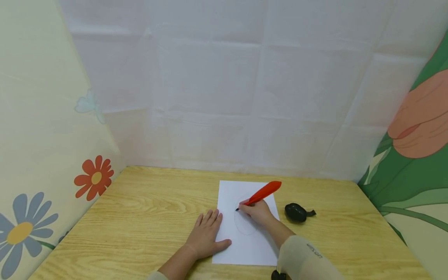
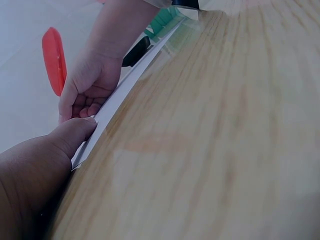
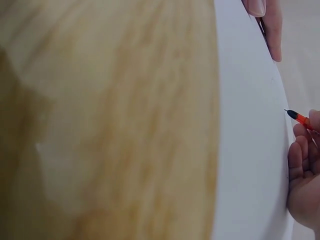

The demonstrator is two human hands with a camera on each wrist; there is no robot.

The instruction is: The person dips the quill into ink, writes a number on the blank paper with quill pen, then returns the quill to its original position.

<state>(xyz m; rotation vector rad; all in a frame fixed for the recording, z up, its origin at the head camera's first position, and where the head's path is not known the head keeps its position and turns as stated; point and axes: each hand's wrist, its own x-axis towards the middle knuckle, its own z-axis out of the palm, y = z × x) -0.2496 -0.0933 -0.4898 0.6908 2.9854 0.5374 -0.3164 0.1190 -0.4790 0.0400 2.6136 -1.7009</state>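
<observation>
On the wooden table lies a white sheet of paper (image 1: 227,252) with a faint curved outline (image 1: 246,234) drawn on it. My right hand (image 1: 259,214) pinches a red feather-shaped pen (image 1: 266,190), its dark tip at the left side of that outline. In the right wrist view the pen's black tip (image 3: 292,114) points toward the sheet, with loosely curled fingers (image 3: 295,160) below it. My left hand (image 1: 206,237) rests flat with fingers extended across the paper's left edge, the thumb (image 2: 75,132) on the sheet in the left wrist view.
A glossy black rounded object (image 1: 295,212) with a short tail lies right of the paper. Another small black thing (image 1: 278,275) sits at the front, partly out of view. A white cloth (image 1: 224,97) hangs behind the table (image 1: 140,217), with flower-patterned sheets on both sides.
</observation>
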